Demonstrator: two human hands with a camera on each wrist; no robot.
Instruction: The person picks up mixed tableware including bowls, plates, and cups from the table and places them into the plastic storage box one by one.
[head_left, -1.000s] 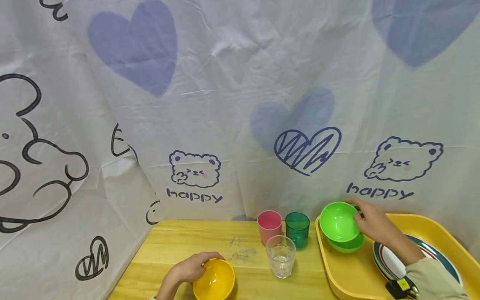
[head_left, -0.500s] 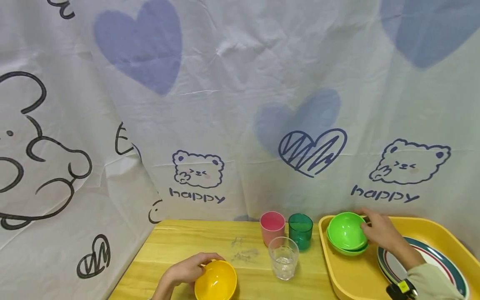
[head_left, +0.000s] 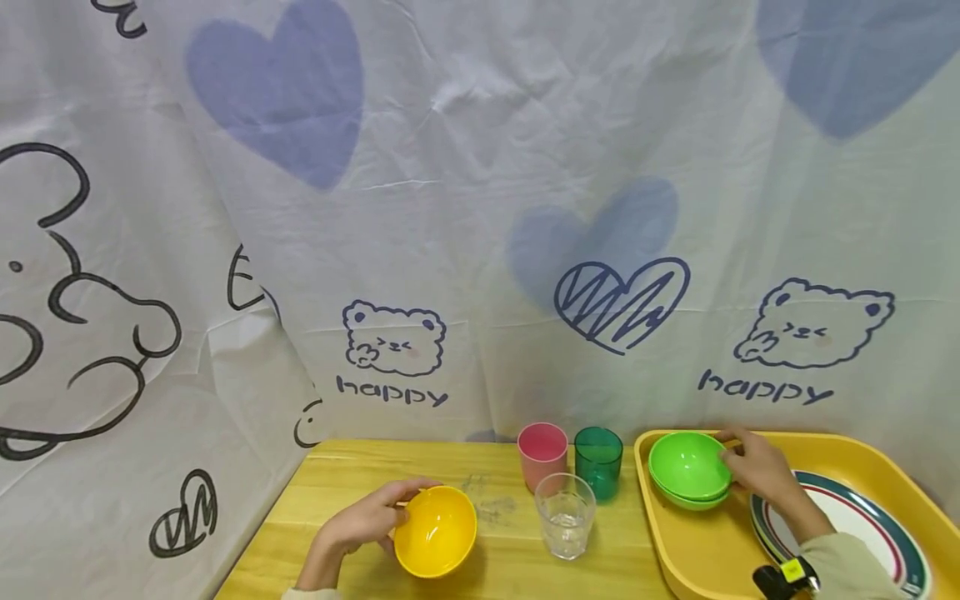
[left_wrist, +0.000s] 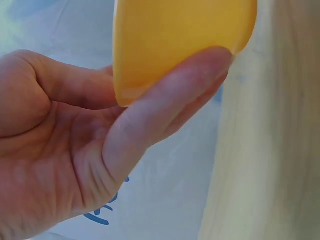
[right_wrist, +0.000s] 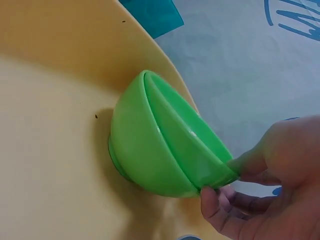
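My left hand [head_left: 371, 518] pinches a yellow bowl [head_left: 436, 533] by its rim, a little above the wooden table. In the left wrist view the thumb and fingers lie on either side of the yellow bowl's wall [left_wrist: 175, 40]. At the right, my right hand [head_left: 761, 468] pinches the rim of a green bowl [head_left: 688, 463], which sits nested in a second green bowl [head_left: 693, 502] in the back left corner of a yellow tray [head_left: 663, 550]. The right wrist view shows the upper bowl's rim [right_wrist: 220, 172] between thumb and fingers.
A pink cup [head_left: 542, 458], a green cup [head_left: 597, 467] and a clear glass [head_left: 566, 521] stand on the table [head_left: 360, 467] left of the tray. Stacked plates [head_left: 862, 517] lie inside the tray. A printed cloth [head_left: 480, 208] hangs behind.
My right hand has lowered the upper green bowl into the one in the tray. The left hand has raised the yellow bowl slightly off the table.
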